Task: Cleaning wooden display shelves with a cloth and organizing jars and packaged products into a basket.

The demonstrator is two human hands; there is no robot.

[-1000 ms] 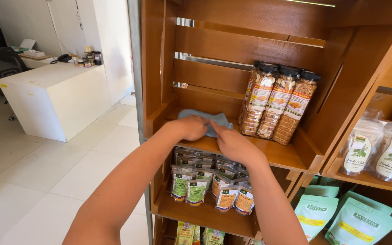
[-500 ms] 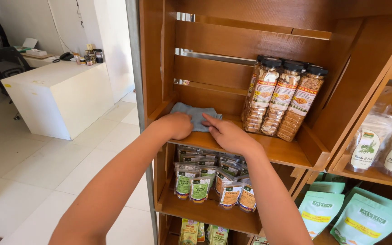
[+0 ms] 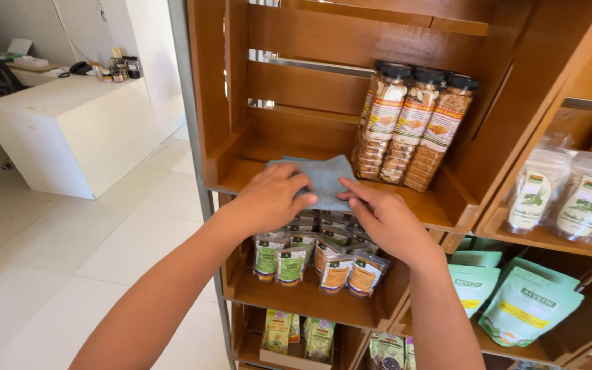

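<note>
A grey-blue cloth (image 3: 327,177) lies flat on the wooden crate shelf (image 3: 433,209). My left hand (image 3: 268,199) rests on the cloth's near left edge, fingers curled over it. My right hand (image 3: 385,219) pinches the cloth's near right edge with its fingertips. Three tall clear jars with black lids (image 3: 409,127), filled with snacks, stand on the same shelf just right of the cloth.
Small green and orange pouches (image 3: 310,257) fill the shelf below. Clear bags (image 3: 566,192) and teal pouches (image 3: 522,301) sit in the crates to the right. A white counter (image 3: 70,130) with small items stands at the left on a pale tiled floor.
Both hands have drawn back toward the shelf's front edge, and the cloth between them has gone from bunched to spread flat.
</note>
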